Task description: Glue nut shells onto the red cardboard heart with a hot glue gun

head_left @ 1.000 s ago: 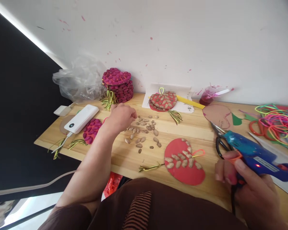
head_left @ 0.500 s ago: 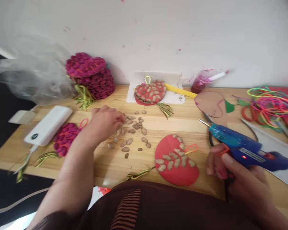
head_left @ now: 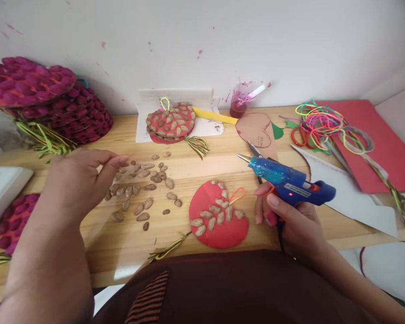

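My right hand (head_left: 296,220) grasps a glue gun (head_left: 280,177); my left hand (head_left: 72,182) pinches near loose peanuts (head_left: 143,173), whether holding one I cannot tell.

A pink-spattered pale wall (head_left: 168,27) backs the wooden table (head_left: 219,159).

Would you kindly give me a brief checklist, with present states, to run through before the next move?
1. Glue gun gripped in the right hand: ok.
2. Indicator light on: ok, it glows red.
3. Left hand away from the nozzle: ok, well apart.
4. Loose peanuts near the left hand: ok, scattered beside its fingertips.
5. Front red disc fully covered: not ok, much bare red shows around its peanuts.
6. Glue gun not touching the scissors behind it: cannot tell, they overlap in view.
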